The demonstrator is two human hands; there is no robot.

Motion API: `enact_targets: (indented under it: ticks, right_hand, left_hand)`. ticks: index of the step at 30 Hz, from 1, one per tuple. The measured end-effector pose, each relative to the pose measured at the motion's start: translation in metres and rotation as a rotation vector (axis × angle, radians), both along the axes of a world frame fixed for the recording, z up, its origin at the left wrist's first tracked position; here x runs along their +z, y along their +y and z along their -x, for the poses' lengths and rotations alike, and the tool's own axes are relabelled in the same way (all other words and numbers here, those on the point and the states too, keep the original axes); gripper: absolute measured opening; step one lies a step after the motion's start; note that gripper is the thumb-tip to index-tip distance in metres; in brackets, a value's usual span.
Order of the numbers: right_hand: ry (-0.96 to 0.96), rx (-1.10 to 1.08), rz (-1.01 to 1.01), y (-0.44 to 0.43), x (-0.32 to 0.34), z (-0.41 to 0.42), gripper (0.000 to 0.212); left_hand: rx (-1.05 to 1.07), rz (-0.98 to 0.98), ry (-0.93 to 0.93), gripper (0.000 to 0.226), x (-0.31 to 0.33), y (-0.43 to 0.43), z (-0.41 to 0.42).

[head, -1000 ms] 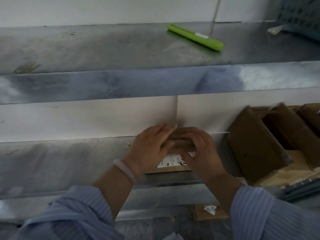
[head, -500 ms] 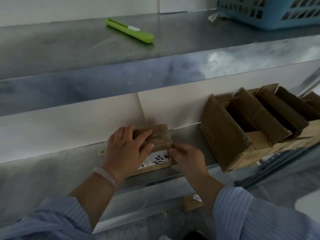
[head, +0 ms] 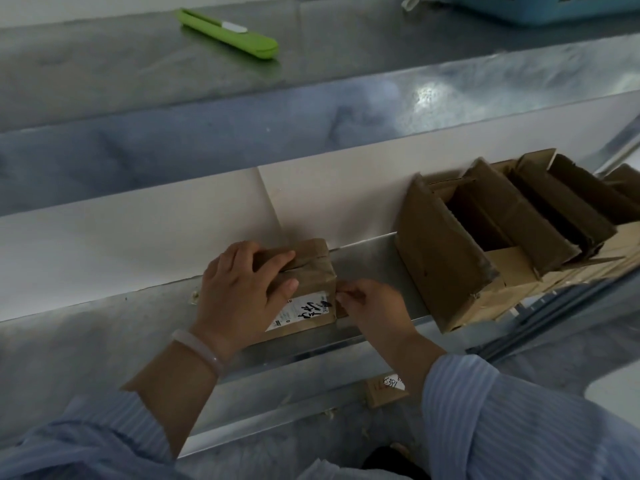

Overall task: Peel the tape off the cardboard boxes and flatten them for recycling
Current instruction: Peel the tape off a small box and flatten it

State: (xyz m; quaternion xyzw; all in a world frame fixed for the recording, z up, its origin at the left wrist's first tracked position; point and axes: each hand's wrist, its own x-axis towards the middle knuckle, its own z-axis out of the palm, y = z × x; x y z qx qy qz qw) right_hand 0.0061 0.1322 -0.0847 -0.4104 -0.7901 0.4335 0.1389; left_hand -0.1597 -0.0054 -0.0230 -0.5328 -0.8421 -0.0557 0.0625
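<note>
A small brown cardboard box (head: 313,268) with a white handwritten label stands on the lower metal shelf (head: 104,327). My left hand (head: 242,292) lies over its top and front, pressing it in place. My right hand (head: 372,301) is at the box's right edge, fingertips pinched on what looks like the end of its tape. The tape itself is hard to make out.
Several opened cardboard boxes (head: 485,244) lean in a row on the shelf to the right. A green utility knife (head: 228,33) lies on the upper metal shelf, and a blue basket (head: 554,6) stands at its far right. Another labelled box (head: 386,388) sits below.
My right hand has slid off the box's top to its right edge and pinched there. My left hand keeps holding the box. The view has shifted to the right.
</note>
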Motion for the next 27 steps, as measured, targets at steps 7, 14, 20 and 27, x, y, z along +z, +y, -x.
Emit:
enact_targets:
  ticks: [7,14,20,27]
  right_hand:
    - [0.266,-0.142,0.250,-0.014,0.021,0.009,0.018]
    - [0.344,-0.258,0.436,-0.012,0.033,0.011,0.017]
    - [0.458,-0.339,0.721,-0.012,0.040,0.006,0.016]
    - [0.450,-0.329,0.871,-0.011,0.056,0.006,0.022]
  left_hand:
    - [-0.016,0.037,0.003,0.059,0.000,-0.001,0.000]
    - [-0.017,0.043,0.005,0.060,0.000,-0.001,0.001]
    - [-0.009,0.040,0.001,0.062,-0.001,-0.001,0.000]
    - [-0.018,0.031,-0.005,0.063,-0.001,-0.002,0.000]
